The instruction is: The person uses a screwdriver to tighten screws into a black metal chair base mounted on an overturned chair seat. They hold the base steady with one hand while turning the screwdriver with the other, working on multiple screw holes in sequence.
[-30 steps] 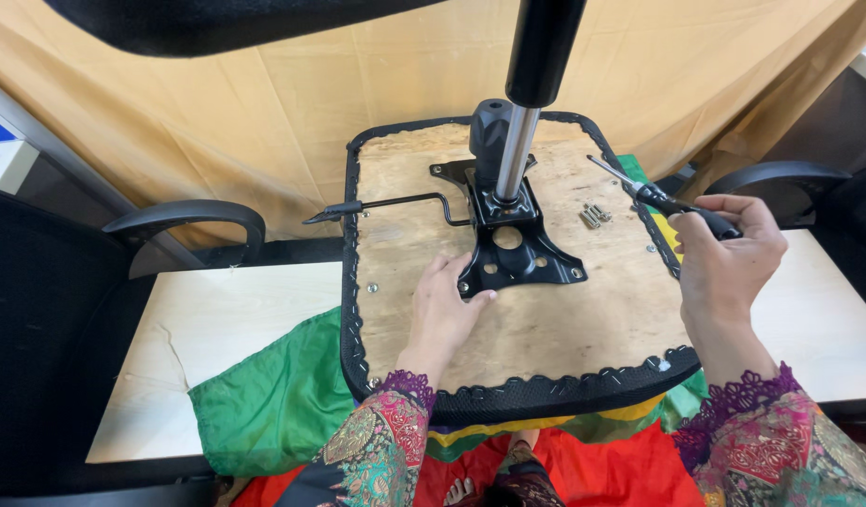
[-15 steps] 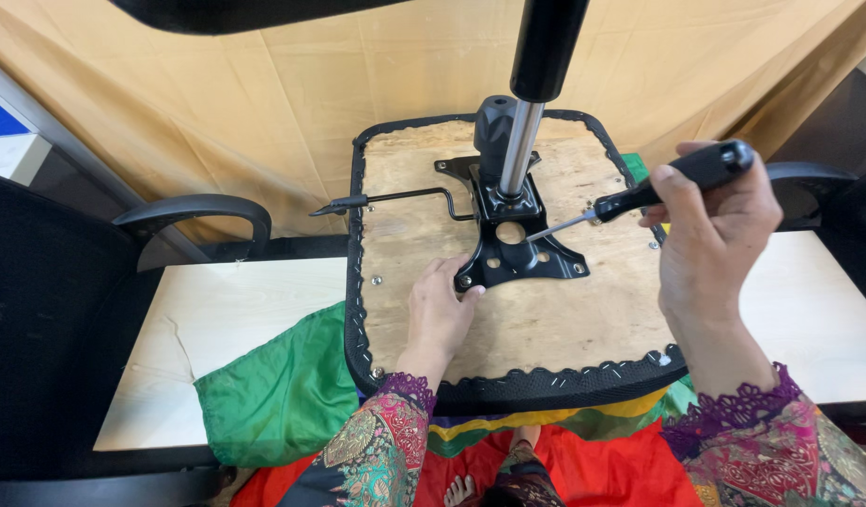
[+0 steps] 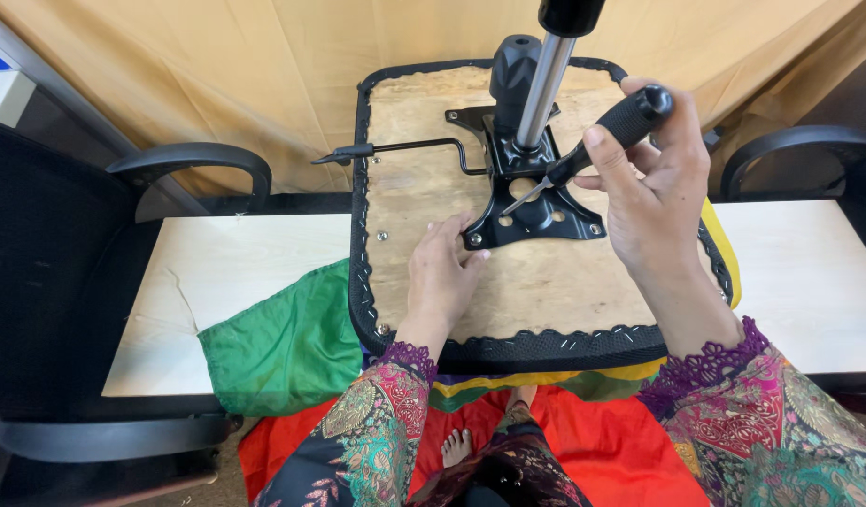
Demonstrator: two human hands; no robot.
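Black rubbery handle first: the right hand [image 3: 660, 202] has its fingers clenched around the grip of a screwdriver [image 3: 595, 150], thumb pressed along the side. A second ago that hand was off by the right edge of the seat with the tool pointing away; half a second ago it swung in, and now the tip is angled down-left onto the black metal mounting plate [image 3: 536, 211], right around the big hole in its middle. Can't quite tell whether the tip is actually seated in a screw head or just touching the plate.

Left hand [image 3: 442, 272] has barely moved the whole time. It lies flat on the bare plywood underside of the chair seat [image 3: 546, 282], fingers spread loose with the tips touching the plate's near-left corner, not gripping anything.

Going outward: the chrome gas cylinder [image 3: 544, 89] stands up out of the plate, and the thin black lever [image 3: 395, 148] sticks out to the left past the seat's edge. Seat lies upside down across a pale table [image 3: 245, 272], with green cloth [image 3: 287, 343] bunched under its left side. Black armrests [image 3: 193, 160] sit on either side.

So to me this reads as the tool just getting lined up on the plate hardware.
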